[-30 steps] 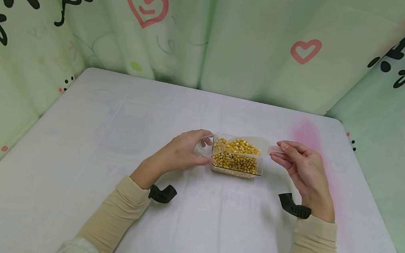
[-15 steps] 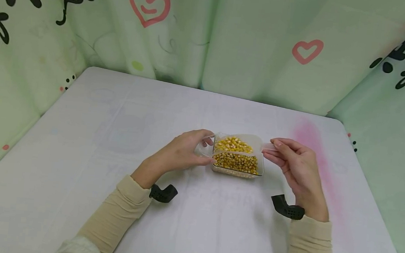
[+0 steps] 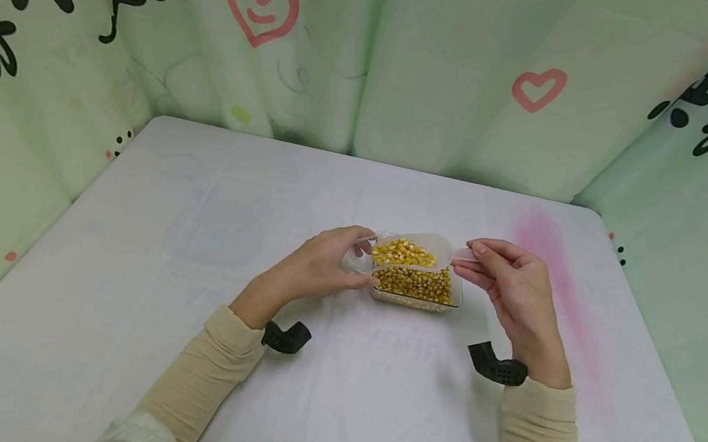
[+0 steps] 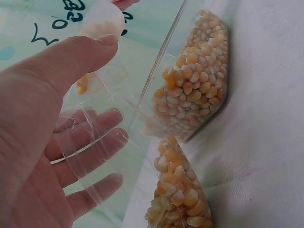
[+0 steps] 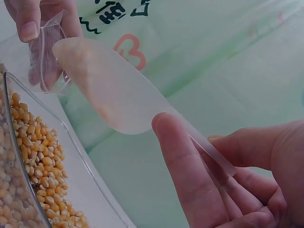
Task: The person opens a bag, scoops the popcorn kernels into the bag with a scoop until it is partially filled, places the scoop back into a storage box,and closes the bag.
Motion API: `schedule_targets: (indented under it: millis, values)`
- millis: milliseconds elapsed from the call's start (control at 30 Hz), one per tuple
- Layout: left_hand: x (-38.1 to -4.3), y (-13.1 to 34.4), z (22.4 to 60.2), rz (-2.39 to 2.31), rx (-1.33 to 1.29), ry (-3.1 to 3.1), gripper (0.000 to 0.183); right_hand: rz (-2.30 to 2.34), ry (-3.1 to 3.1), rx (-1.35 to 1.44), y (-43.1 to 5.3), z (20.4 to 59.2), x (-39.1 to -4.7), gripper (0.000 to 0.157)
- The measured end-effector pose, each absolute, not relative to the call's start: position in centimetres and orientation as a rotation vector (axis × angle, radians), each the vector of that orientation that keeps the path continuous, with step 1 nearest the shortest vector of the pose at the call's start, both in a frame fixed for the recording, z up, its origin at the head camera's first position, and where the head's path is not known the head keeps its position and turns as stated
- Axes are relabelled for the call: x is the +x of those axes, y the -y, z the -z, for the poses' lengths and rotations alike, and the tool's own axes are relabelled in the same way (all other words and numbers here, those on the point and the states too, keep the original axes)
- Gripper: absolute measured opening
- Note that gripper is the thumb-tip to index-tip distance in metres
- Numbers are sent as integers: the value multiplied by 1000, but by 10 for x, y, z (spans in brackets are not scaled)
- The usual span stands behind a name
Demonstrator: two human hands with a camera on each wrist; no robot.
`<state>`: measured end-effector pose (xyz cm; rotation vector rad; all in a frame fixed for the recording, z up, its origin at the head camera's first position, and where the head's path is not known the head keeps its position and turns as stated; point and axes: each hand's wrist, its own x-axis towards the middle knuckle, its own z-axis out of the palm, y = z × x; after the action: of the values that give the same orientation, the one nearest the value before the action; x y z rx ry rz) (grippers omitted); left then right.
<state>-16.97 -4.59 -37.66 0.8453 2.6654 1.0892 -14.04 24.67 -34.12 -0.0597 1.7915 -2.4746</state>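
My left hand (image 3: pixel 328 261) holds a clear zip-lock bag (image 5: pixel 46 54), with its thumb and fingers spread at the mouth. In the left wrist view, corn kernels (image 4: pixel 178 194) show low behind the clear plastic. The right hand (image 3: pixel 515 284) pinches the handle of a translucent white scoop (image 5: pixel 114 95) between thumb and fingers. Corn kernels (image 3: pixel 403 252) lie in the scoop, whose tip is right at the bag's mouth. Below the scoop stands a clear rectangular container (image 3: pixel 456 297), with many more kernels (image 3: pixel 412 282) inside.
A white cloth covers the table (image 3: pixel 339 388). Green curtains (image 3: pixel 443 74) with hearts and black lettering surround its back and sides. Each wrist wears a black mount (image 3: pixel 287 338), near the beige sleeves (image 3: pixel 201 376).
The right hand has moved left with the loaded scoop, bringing its tip from over the container to the bag. My left hand has stayed nearly in place.
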Motion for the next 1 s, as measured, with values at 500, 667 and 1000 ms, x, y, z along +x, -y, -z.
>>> schedule_targets:
  millis: [500, 667, 1000]
  values:
    - [-170, 46, 377, -1070, 845, -2686, 67, 2337, -2049, 31, -239, 337, -138, 21]
    - [-169, 46, 376, -1070, 847, -2697, 66, 2322, -2082, 7, -238, 336, -137, 19]
    - [-169, 46, 376, -1066, 859, -2691, 68, 2295, -2194, -65, -234, 333, -135, 21]
